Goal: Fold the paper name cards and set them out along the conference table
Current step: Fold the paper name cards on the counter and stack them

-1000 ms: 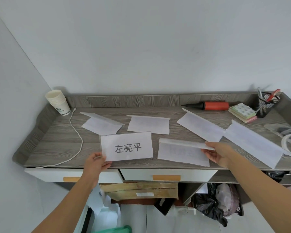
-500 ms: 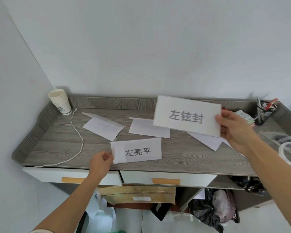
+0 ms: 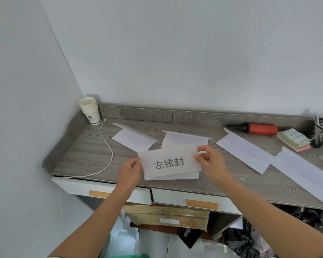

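Note:
A white name card printed with three dark characters point(image 3: 169, 161) is held up over the front middle of the grey wood-grain table point(image 3: 86, 157). My left hand point(image 3: 131, 170) pinches its left edge and my right hand point(image 3: 209, 161) pinches its top right corner. A second card's lower edge point(image 3: 172, 176) peeks out just beneath it; which hand holds that one I cannot tell. Two folded cards lie behind: one at the left point(image 3: 134, 139), one in the middle point(image 3: 183, 139). Two more cards lie at the right, one nearer the middle point(image 3: 244, 151) and one at the far right point(image 3: 304, 172).
A stack of paper cups point(image 3: 90, 110) stands in the back left corner, with a white cable point(image 3: 108, 148) trailing forward. A red-and-black hand pump point(image 3: 257, 128), a sticky-note pad point(image 3: 294, 140) and a mesh pen holder point(image 3: 322, 135) sit at the back right. Drawers and bags lie below.
My right hand brought the lifted card down and left, in front of the card my left hand was holding. My left hand now pinches the front card's left edge.

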Demonstrator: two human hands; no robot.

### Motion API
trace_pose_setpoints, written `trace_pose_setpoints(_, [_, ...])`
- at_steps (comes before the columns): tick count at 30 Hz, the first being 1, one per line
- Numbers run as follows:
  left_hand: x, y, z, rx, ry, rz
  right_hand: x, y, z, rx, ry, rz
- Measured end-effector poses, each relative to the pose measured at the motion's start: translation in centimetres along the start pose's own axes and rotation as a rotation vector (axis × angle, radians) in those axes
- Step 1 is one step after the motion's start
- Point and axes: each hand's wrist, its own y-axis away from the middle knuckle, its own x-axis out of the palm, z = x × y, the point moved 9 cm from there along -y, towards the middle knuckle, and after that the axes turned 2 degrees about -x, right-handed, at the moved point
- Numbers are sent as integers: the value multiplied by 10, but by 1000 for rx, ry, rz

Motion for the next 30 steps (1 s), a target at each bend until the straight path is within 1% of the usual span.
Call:
trace_pose_setpoints(2, [1, -1, 1, 12, -20, 29, -6, 0, -12, -5, 152, -72])
trace_pose_setpoints(4, [3, -3, 2, 9, -40, 53, -11, 1, -22, 11, 338, -103])
trace_pose_setpoints(6, [5, -4, -1, 25, -54, 67, -16, 3, -26, 26, 409, -132])
trace_pose_setpoints(8, [10, -2, -7, 69, -82, 84, -16, 4, -27, 45, 412, -143])
trace_pose_setpoints(11, [16, 4, -18, 155, -152, 99, 3, 4, -30, 82, 431, -29])
trace_pose_setpoints(12, [18, 4, -21, 175, -171, 101, 7, 5, -31, 86, 434, -17])
trace_pose_setpoints(14, [25, 4, -25, 187, -198, 122, 3, 10, -35, 90, 447, -40])
trace_pose_setpoints(22, [86, 7, -37, 176, -227, 255, -59, 22, -52, 134, 489, -123])
trace_pose_setpoints(26, [117, 10, -45, 170, -257, 260, -92, 28, -63, 177, 508, -156])
trace_pose_setpoints(30, [140, 10, -57, 251, -347, 221, -116, 29, -68, 162, 470, -106])
